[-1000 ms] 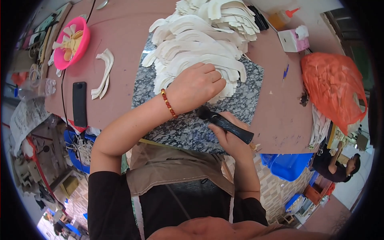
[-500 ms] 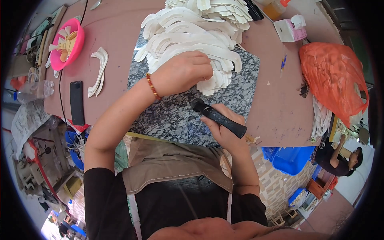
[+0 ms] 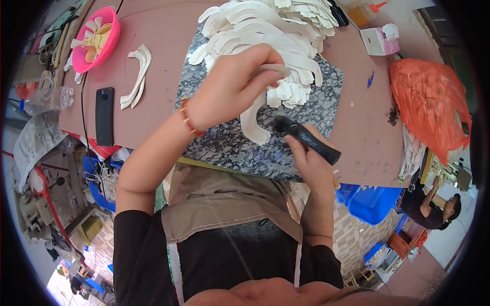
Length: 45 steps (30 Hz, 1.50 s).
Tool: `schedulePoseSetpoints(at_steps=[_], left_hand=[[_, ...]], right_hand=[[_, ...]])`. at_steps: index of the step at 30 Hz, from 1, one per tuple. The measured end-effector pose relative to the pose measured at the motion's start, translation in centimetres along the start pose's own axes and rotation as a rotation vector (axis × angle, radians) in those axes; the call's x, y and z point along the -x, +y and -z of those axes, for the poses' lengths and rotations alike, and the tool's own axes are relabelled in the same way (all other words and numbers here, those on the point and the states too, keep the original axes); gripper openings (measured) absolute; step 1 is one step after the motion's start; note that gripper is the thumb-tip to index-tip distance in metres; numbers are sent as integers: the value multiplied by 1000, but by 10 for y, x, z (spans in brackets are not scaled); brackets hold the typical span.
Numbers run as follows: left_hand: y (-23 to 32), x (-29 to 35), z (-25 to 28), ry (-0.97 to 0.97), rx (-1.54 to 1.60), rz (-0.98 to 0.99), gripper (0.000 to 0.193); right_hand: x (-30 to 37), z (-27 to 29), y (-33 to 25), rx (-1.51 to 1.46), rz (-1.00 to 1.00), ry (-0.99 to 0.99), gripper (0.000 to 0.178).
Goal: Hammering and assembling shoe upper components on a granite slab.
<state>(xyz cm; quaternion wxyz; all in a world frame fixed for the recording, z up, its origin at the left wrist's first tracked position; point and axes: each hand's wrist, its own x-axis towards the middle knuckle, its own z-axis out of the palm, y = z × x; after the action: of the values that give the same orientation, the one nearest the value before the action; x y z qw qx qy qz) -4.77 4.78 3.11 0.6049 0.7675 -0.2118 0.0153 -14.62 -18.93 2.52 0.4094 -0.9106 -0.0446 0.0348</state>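
My left hand (image 3: pixel 240 84) is closed, with a whitish strip (image 3: pixel 278 69) pinched between thumb and fingers. A curved white strip (image 3: pixel 252 122) reaches down from under that hand over the speckled stone slab (image 3: pixel 219 148); whether it is the same piece, I cannot tell. My right hand (image 3: pixel 314 160) is wrapped around a hammer (image 3: pixel 311 141) close to its black head, its round face toward the curved strip. Part of a wooden handle shows below that hand. Overlapping white curved strips (image 3: pixel 255 33) form a pile on the slab's far part.
On the left of the table lie a pink bowl (image 3: pixel 113 38) of pale pieces, loose curved strips (image 3: pixel 137 76) and a black phone (image 3: pixel 104 117). At right are an orange plastic bag (image 3: pixel 429 102) and tissue box (image 3: pixel 377 42). A blue bin (image 3: pixel 375 206) stands below; a person (image 3: pixel 429 209) sits beyond.
My left hand has drawn back from the pile and lifted, with a strip in its fingers. A curved strip now shows beneath it. The hammer has shifted slightly right within the view.
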Motion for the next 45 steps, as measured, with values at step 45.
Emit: schedulePoseSetpoints(at_steps=[45], left_hand=[[-47, 92, 44, -338, -776, -572, 40]], right_hand=[[-52, -8, -72, 168, 219, -409, 23]])
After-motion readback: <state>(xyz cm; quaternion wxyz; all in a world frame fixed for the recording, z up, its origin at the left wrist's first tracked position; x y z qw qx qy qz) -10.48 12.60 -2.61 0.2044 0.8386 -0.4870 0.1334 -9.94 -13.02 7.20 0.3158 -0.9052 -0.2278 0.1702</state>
